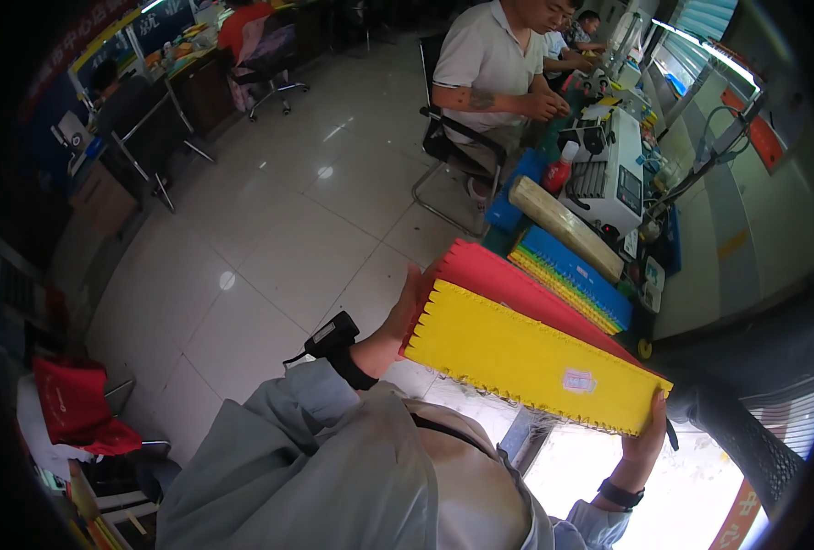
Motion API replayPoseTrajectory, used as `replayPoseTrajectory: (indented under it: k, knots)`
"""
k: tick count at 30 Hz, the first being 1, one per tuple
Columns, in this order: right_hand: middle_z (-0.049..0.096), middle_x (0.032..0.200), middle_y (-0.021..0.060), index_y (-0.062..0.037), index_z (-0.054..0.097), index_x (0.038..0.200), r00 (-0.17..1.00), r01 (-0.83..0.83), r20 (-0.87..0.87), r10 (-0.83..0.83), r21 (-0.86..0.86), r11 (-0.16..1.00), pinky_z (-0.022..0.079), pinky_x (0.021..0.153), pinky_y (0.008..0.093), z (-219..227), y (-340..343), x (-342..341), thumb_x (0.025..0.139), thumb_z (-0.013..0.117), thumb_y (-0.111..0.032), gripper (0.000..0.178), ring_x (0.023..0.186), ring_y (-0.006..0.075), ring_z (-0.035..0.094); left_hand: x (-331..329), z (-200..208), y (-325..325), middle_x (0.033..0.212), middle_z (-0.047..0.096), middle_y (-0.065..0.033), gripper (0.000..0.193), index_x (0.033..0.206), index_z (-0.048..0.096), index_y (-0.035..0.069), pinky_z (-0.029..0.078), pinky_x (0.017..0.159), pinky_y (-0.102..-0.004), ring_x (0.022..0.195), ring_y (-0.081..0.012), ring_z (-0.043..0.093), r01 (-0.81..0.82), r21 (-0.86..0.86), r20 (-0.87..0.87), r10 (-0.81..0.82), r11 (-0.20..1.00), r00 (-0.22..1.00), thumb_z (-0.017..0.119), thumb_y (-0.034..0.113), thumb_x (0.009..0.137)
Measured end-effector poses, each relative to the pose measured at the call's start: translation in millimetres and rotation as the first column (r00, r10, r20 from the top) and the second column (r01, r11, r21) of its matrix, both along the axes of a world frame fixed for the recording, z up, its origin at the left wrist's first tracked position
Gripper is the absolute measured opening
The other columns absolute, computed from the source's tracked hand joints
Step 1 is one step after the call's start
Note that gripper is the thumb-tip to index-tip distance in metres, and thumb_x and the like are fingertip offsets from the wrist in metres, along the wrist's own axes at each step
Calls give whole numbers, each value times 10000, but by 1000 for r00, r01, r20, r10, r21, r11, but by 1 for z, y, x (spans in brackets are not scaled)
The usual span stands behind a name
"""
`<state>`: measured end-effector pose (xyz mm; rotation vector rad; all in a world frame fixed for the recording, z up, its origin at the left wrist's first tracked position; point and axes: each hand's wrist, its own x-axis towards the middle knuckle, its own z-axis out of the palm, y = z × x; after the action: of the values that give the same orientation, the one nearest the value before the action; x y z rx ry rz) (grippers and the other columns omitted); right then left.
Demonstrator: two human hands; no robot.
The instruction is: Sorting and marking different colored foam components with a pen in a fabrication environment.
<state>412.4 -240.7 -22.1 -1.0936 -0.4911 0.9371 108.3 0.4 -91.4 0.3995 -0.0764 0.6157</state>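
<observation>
A long yellow board point(508, 353) with notched edges and a small pale label is held in front of me, tilted down to the right. Against its far side lies a red board point(508, 284) of similar length, also notched. Whether the two are joined I cannot tell. My left hand point(396, 323) is closed on their left end, its fingers partly hidden behind the boards. At the other end my right hand point(645, 429) grips the lower right corner. Thin loose strands hang along the yellow board's lower edge.
On the bench to the right sit stacked blue, green and yellow notched boards point(576, 275), a long wrapped bundle point(567, 227), a red bottle point(556, 172) and a white machine point(616, 174). A seated person point(489, 82) works beyond. A red bag point(77, 408) lies at left.
</observation>
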Motion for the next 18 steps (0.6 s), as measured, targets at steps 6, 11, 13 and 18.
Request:
replayPoseTrajectory:
  k: [6, 11, 13, 18]
  knots:
    - [566, 1014, 114, -16, 474, 1108, 998, 51, 43, -52, 18, 999, 417, 808, 308, 12, -4, -9, 887, 414, -306, 370, 941, 187, 541, -4, 23, -7, 1272, 354, -42, 502, 1313, 240, 144, 372, 917, -290, 1125, -158, 408, -128, 162, -308, 173, 978, 936, 319, 418, 900]
    - [537, 1065, 134, -25, 417, 1148, 993, 64, 102, -67, 37, 997, 457, 761, 287, 16, -11, -8, 842, 487, -319, 430, 924, 187, 552, -7, 19, -6, 1257, 356, -51, 475, 1292, 259, 115, 360, 924, -280, 1132, -149, 393, -69, -20, -143, 65, 997, 988, 385, 350, 899]
    - [518, 1100, 144, -21, 409, 1158, 993, 60, 96, -65, 48, 997, 450, 782, 296, 15, -16, -5, 843, 484, -317, 438, 946, 196, 543, -9, 25, -8, 1249, 360, -58, 484, 1285, 244, 104, 358, 928, -284, 1135, -151, 387, -132, 96, -234, 152, 987, 960, 442, 293, 885]
    - [477, 1170, 161, -12, 392, 1182, 996, 12, 92, -21, 97, 995, 427, 834, 315, 19, -22, -6, 841, 483, -320, 468, 1000, 210, 517, -14, 42, -12, 1219, 369, -62, 549, 1291, 199, 112, 344, 940, -294, 1132, -167, 388, -167, 423, -349, 330, 891, 877, 510, 218, 851]
